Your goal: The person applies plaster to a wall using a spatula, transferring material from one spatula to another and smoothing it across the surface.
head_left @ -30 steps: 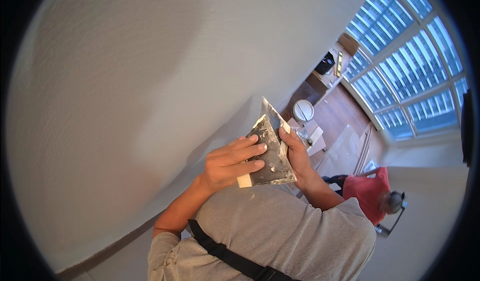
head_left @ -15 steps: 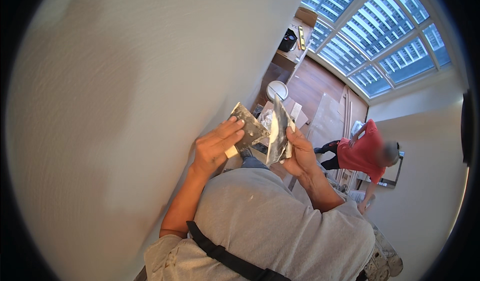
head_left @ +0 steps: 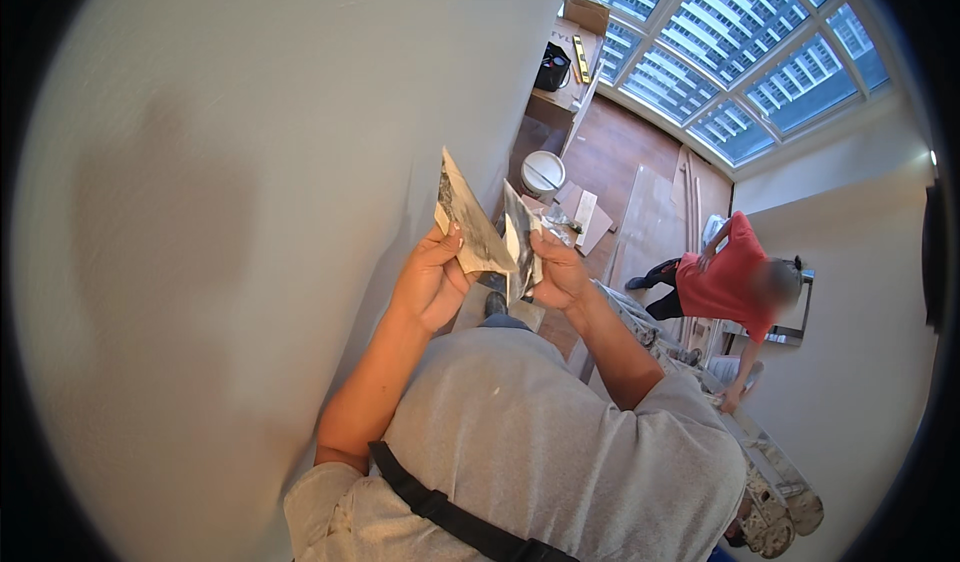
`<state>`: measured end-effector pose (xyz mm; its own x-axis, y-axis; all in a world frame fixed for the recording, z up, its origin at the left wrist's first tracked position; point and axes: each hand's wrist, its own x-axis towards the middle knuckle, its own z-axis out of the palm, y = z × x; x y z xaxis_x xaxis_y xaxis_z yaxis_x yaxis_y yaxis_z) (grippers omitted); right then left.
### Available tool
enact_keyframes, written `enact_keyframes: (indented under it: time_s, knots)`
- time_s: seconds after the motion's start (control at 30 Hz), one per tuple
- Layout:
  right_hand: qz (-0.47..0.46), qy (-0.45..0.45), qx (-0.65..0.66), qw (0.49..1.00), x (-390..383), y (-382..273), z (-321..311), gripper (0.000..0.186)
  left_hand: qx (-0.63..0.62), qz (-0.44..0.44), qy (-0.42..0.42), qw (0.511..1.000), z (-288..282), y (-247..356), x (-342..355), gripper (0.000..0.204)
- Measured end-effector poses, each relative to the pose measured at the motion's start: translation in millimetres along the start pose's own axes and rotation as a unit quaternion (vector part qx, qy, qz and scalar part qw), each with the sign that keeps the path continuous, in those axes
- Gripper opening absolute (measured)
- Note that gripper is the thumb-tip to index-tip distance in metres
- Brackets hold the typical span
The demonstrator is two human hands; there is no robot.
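Observation:
My left hand (head_left: 430, 284) grips a wide putty scraper (head_left: 470, 222) by its lower edge, thumb on the near face. Dark smears and pale putty mark that face, and the scraper tilts up toward the wall. In my right hand (head_left: 566, 272) is a second wide scraper (head_left: 518, 234), its blade bearing a streak of white putty. The lower ends of the two scrapers meet or overlap in front of my chest; whether they touch I cannot tell. The fingers of my left hand are partly hidden behind its scraper.
A smooth plastered wall (head_left: 250, 142) rises close on my left. Ahead stand a white bucket (head_left: 543, 172) and a box with a black bag (head_left: 552, 67) and yellow spirit level (head_left: 580, 59). To the right are a person in red (head_left: 725, 277) and a putty-spattered ladder (head_left: 640, 317).
My left hand has turned its scraper over and now grips it from below, with the point upward. My right hand has moved left with its scraper, closer to the other one.

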<state>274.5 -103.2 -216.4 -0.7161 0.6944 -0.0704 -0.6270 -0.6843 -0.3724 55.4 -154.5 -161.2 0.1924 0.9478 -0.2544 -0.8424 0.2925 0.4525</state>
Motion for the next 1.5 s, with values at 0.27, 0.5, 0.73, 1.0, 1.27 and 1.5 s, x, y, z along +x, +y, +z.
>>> enact_keyframes:
  time_s: [0.27, 0.5, 0.73, 1.0, 1.27, 1.5]
  knots:
    - [0.010, -0.008, -0.006, 1.000, 3.3, -23.8, 5.7, 0.048, -0.004, -0.077, 0.088, 0.993, 10.4, -22.4, 26.3, 0.027]
    - [-0.046, 0.028, 0.003, 0.999, -10.5, -61.4, -13.3, 0.040, -0.024, -0.055, 0.184, 0.981, 13.7, -30.1, 47.5, 0.028]
    - [-0.101, 0.177, 0.006, 0.979, -21.5, -47.2, -26.9, 0.039, 0.027, 0.105, 0.129, 0.986, 39.0, -42.2, 62.6, 0.033]
    - [-0.165, 0.280, -0.017, 0.946, -18.2, -34.7, 8.8, 0.038, 0.142, 0.170, 0.104, 0.970, 46.0, -58.1, 71.5, 0.043]
    - [-0.147, 0.297, -0.004, 0.944, -19.0, -36.0, 1.4, 0.036, 0.296, 0.219, 0.073, 0.927, 58.2, -58.2, 71.8, 0.056]
    - [-0.135, 0.298, 0.038, 0.944, -24.8, -37.5, -7.1, 0.036, 0.336, 0.219, 0.091, 0.912, 61.1, -63.7, 75.9, 0.055]
